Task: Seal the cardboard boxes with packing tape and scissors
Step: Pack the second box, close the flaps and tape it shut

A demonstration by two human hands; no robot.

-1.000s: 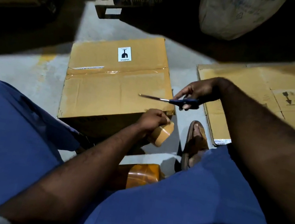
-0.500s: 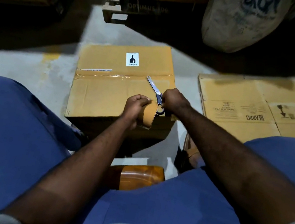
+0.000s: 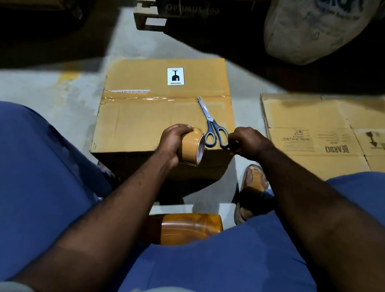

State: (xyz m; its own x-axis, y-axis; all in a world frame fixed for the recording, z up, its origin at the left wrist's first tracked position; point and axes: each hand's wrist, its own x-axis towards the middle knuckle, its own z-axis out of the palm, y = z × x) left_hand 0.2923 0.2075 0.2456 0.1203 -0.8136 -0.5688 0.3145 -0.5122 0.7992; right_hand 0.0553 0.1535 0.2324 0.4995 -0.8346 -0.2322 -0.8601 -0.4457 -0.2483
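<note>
The box (image 3: 155, 121) wears a FRAGILE sticker (image 3: 175, 76); the flattened carton (image 3: 334, 148) beside it reads BEARDO, and a far crate (image 3: 191, 9) reads OPTIMUS 100. My left hand (image 3: 172, 140) grips the tape roll (image 3: 192, 147) at the box's near edge. The scissors (image 3: 210, 123), gripped half a second ago, now lie on the box. My right hand (image 3: 249, 141) curls beside their handles; I cannot tell if it pinches anything.

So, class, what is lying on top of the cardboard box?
The scissors lie flat on the box, with a fragile sticker and a tape strip across the middle. It is closed, hiding its contents.
</note>
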